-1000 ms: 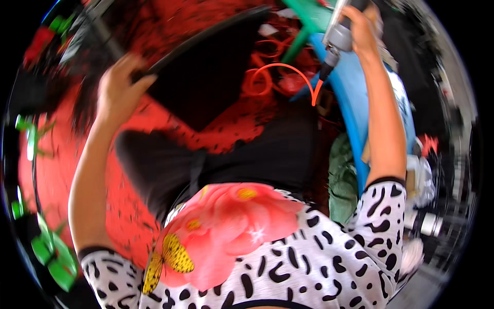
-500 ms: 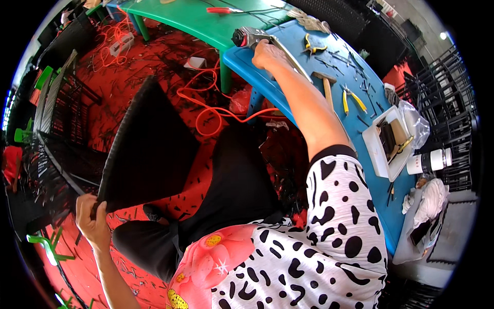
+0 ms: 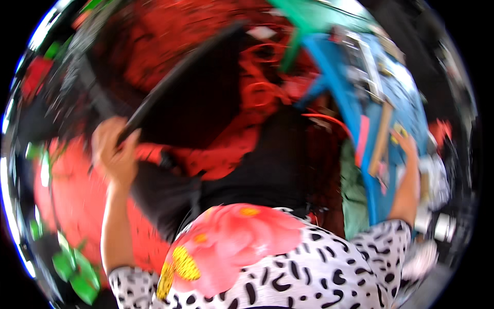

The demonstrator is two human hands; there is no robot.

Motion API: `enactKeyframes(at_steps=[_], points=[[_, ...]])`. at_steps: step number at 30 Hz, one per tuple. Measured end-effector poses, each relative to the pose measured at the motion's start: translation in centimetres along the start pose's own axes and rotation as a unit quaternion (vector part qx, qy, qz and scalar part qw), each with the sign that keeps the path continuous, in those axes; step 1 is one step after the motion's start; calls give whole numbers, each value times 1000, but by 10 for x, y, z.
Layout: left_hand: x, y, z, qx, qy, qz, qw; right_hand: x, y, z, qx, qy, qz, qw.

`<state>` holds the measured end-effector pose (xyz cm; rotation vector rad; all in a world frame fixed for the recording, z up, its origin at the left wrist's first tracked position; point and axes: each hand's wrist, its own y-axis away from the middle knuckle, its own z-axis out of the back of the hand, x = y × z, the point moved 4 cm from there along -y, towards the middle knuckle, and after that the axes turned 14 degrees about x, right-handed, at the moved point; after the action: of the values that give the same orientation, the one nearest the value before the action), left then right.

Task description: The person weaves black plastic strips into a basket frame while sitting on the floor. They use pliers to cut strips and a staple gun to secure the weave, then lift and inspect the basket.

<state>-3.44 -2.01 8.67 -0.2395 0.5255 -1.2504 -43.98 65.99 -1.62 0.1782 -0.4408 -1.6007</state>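
My left hand [image 3: 116, 152] is closed on the near corner of a large dark panel [image 3: 195, 100] with a thick black edge. The panel slants up and away over the red floor, beyond my lap. On the blue table, the fingers of my right hand [image 3: 406, 147] reach yellow-handled pliers [image 3: 396, 133]. Motion blur hides whether those fingers are closed round them. Left of this hand lies a hammer, its wooden handle [image 3: 381, 139] pointing toward me. A metal air-gun-like tool [image 3: 360, 64] rests farther back on the table.
The blue table [image 3: 329, 62] runs along my right, beside a green table [image 3: 290, 13]. An orange hose [image 3: 260, 95] coils on the red floor [image 3: 67, 185]. Dark woven frames [image 3: 92, 82] stand at the left. A white cup-like container [image 3: 444, 227] is at the right.
My right hand has left the metal tool and come nearer, to the pliers. The whole view has shifted and blurred. My left hand still holds the panel.
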Motion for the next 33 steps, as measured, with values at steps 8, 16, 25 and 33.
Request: enactKeyframes(at_steps=[8, 16, 25, 33], points=[[2, 16, -6, -33, 52, -92, 994, -13, -33, 58, -215, 91, -27, 972], [6, 34, -24, -71, -76, -106, 989, 403, 181, 6, -250, 68, 590, 765], [13, 40, -29, -61, -39, -89, 993, 537, 267, -60, -300, 159, 765, 547], [11, 40, -36, -62, 5, -85, 994, 554, 270, -74, -291, 133, 790, 523]])
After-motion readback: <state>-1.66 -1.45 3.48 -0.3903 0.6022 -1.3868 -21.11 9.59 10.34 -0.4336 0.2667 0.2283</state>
